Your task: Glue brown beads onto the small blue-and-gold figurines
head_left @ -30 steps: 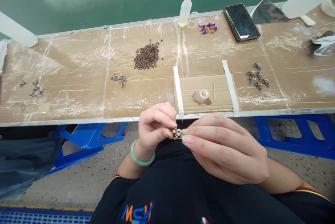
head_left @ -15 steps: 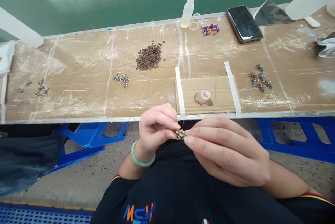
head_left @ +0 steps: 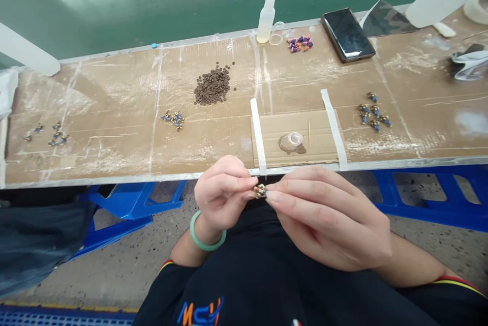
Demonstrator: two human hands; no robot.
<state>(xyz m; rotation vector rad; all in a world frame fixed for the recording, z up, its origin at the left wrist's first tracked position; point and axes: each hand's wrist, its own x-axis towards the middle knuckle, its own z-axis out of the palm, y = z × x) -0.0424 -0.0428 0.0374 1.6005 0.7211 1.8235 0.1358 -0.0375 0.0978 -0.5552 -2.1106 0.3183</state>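
The tiny piece (head_left: 260,191) pinched between the left grip (head_left: 223,196) and right grip (head_left: 328,219) is mostly covered by fingertips and too small to identify. Far up-right of them, the frame edge cuts off a pale round thing (head_left: 478,6).

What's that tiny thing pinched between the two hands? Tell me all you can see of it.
The tiny piece is tan-gold with a blue bit. The left hand and right hand pinch it between their fingertips, just below the bench edge, above the lap. Its exact shape is too small to tell.
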